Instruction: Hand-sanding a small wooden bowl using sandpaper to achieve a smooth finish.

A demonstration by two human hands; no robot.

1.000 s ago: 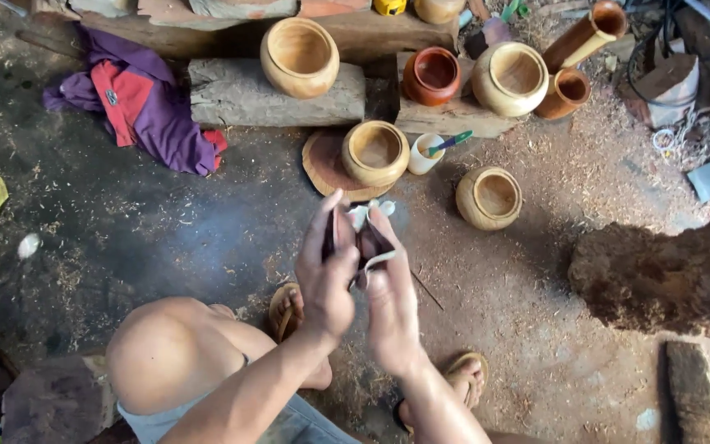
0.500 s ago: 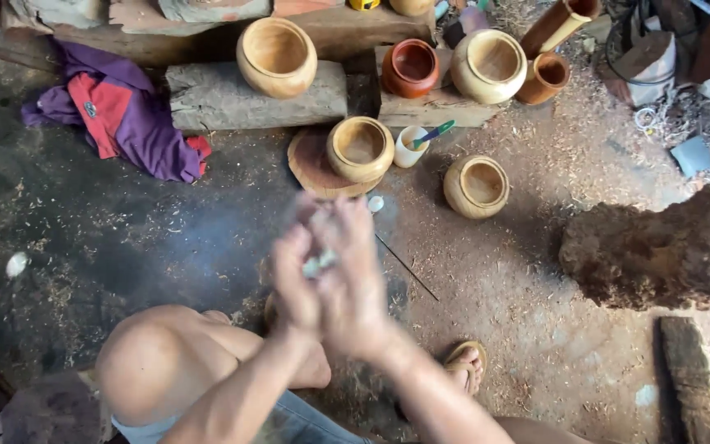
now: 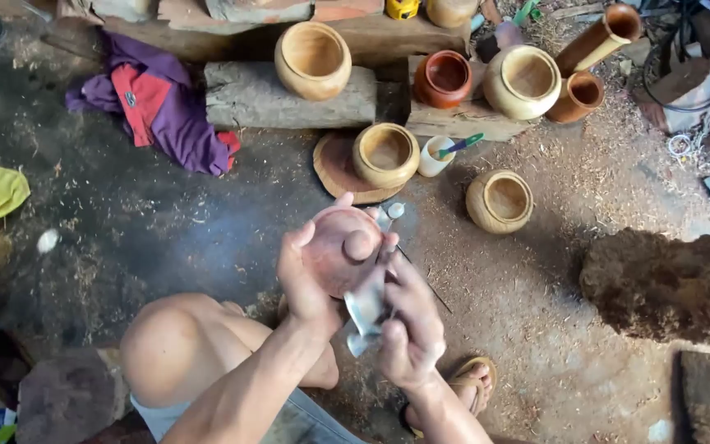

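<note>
The left hand [image 3: 306,275] curls its fingers around a round reddish wooden lid [image 3: 340,247], up over the dusty floor [image 3: 166,238]; the right hand [image 3: 408,321] pinches a grey cloth [image 3: 366,306] against it.

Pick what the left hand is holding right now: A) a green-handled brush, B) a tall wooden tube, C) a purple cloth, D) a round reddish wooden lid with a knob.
D: the left hand cups a round reddish wooden lid with a knob, while the right hand grips a pale strip against it.
</note>
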